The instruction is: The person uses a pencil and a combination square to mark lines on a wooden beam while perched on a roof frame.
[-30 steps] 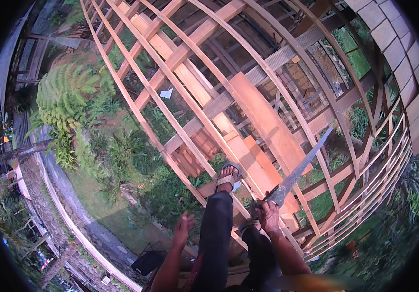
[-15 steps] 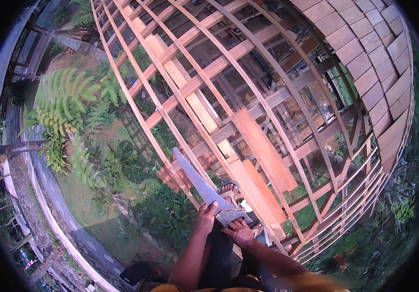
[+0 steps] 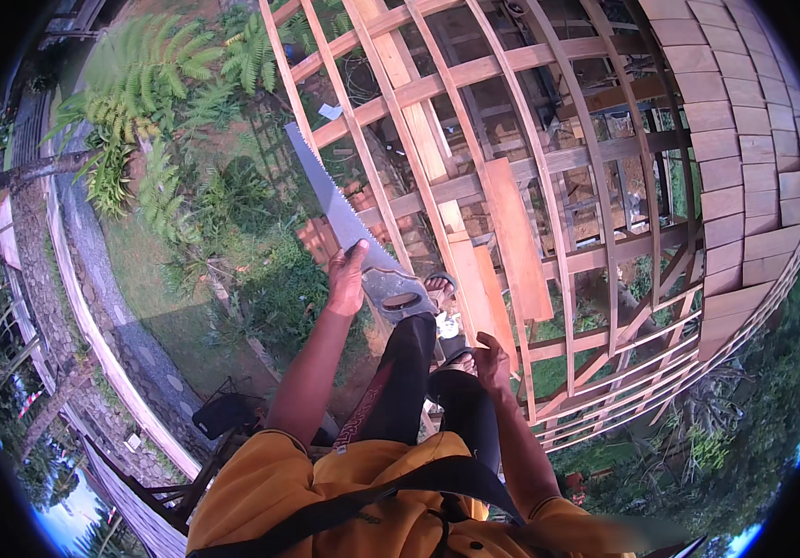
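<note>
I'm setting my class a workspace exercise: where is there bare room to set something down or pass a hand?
Ahead and right of the sandalled feet, the wide reddish board shows bare face. Between it and the shingles, gaps among the battens look passable for a hand. Crowded: the saw, feet and right hand bunch together.

Bright daylight, strong fisheye distortion

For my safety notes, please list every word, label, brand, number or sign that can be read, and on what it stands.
No text is clearly readable.
Black trousers with red printed strip: too small and slanted to read.
Mustard-yellow cloth shirt: small dark mark, too blurred to read.
Long grey steel handsaw in the left hand: no readable marking.
</note>
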The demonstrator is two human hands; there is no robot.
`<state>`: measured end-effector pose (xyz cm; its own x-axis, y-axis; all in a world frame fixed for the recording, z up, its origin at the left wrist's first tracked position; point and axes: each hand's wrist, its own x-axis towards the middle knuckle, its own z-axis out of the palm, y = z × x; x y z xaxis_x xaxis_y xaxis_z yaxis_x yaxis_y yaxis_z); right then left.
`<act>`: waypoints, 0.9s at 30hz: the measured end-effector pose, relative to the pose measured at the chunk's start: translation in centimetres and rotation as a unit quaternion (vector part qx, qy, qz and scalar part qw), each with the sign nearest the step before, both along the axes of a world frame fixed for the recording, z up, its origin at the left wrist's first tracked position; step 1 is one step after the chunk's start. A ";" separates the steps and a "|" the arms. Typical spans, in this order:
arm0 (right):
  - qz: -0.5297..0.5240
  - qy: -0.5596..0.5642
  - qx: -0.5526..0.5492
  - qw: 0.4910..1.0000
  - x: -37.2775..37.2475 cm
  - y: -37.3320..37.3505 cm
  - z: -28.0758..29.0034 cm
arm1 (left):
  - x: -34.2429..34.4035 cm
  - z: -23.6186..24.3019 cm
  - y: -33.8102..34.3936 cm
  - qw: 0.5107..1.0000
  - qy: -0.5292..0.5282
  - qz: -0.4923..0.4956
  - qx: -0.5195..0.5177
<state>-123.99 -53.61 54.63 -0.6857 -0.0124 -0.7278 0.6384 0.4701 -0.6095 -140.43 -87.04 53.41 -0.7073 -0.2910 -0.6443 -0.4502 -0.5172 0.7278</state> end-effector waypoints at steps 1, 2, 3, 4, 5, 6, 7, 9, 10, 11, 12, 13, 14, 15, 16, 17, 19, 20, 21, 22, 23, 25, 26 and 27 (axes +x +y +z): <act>-0.021 0.072 0.023 0.997 -0.5 0.8 -0.1 | -1.1 1.3 -0.5 1.000 0.010 0.005 -0.008; -0.036 0.131 0.037 0.990 -0.6 3.0 -1.5 | -2.8 2.3 0.1 1.000 0.001 0.007 -0.007; -0.040 0.103 0.040 0.993 -2.1 4.8 -1.6 | -3.7 3.3 0.1 1.000 -0.017 0.011 -0.009; -0.158 -0.039 -0.049 0.985 -6.5 4.0 1.4 | -3.6 4.8 -0.9 1.000 -0.022 0.012 0.010; -0.191 0.022 -0.095 0.977 -8.2 5.1 1.2 | -4.2 5.2 -0.9 1.000 -0.020 0.016 0.010; -0.165 0.039 -0.089 0.981 -10.2 6.5 0.7 | -4.8 5.3 -1.0 1.000 -0.014 0.012 0.012; -0.157 0.068 -0.078 0.982 -12.0 7.3 0.4 | -5.7 5.1 -0.9 1.000 -0.003 0.007 0.015; -0.107 0.089 -0.039 0.989 -15.4 8.4 0.4 | -6.5 5.2 -0.4 1.000 0.008 0.028 0.008; -0.137 0.079 -0.055 0.986 -16.8 8.1 0.7 | -7.3 5.7 0.2 0.999 0.015 0.043 0.007; -0.190 0.077 -0.096 0.974 -17.8 7.3 0.9 | -7.9 6.3 0.5 0.999 0.008 0.043 0.013; -0.186 0.068 -0.099 0.975 -18.8 6.8 1.0 | -8.5 6.6 0.8 0.999 -0.004 0.039 0.006; -0.182 0.060 -0.103 0.976 -19.8 6.5 0.7 | -9.2 6.9 1.1 0.999 -0.014 0.036 -0.002; -0.189 0.074 -0.102 0.974 -20.1 7.0 -0.8 | -10.7 6.8 2.2 0.999 -0.002 0.037 0.027; -0.165 0.061 -0.074 0.982 -20.9 7.1 -1.8 | -11.9 6.5 3.1 0.998 0.009 0.039 0.052; -0.142 0.081 -0.062 0.985 -21.3 7.3 -2.9 | -13.2 5.5 4.1 0.998 0.010 0.035 0.053; -0.126 0.096 -0.056 0.986 -22.2 6.9 -3.7 | -14.6 4.7 4.8 0.999 0.006 0.019 0.037; -0.028 0.082 -0.031 0.996 -24.7 2.9 -1.0 | -15.2 4.7 3.7 0.999 -0.016 0.014 0.035; -0.023 0.026 -0.027 0.999 -25.8 2.1 0.1 | -16.7 5.9 4.6 0.999 -0.034 0.001 0.019; -0.009 0.062 -0.042 0.997 -27.4 0.5 1.8 | -18.1 6.7 4.3 0.999 -0.034 0.000 0.017; -0.009 0.081 -0.049 0.995 -28.1 0.4 1.9 | -19.9 7.3 5.0 0.998 -0.042 -0.039 -0.019; -0.008 0.101 -0.054 0.993 -29.1 0.3 1.8 | -22.1 7.7 5.6 0.994 -0.048 -0.077 -0.055; 0.021 0.136 -0.057 0.989 -31.9 -0.5 3.3 | -25.3 9.5 5.4 0.995 -0.011 -0.097 -0.021; -0.002 0.077 -0.078 0.994 -33.8 -1.2 5.0 | -26.8 10.9 4.7 0.985 -0.006 -0.165 -0.038; -0.025 0.022 -0.097 0.995 -36.1 -2.0 6.6 | -28.7 12.4 4.1 0.971 0.004 -0.233 -0.056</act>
<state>-160.08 -55.58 61.19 -0.7206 -0.1152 -0.6837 0.6283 0.3084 -0.7142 -169.17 -82.95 65.81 -0.7843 -0.0053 -0.6204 -0.6100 -0.1756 0.7727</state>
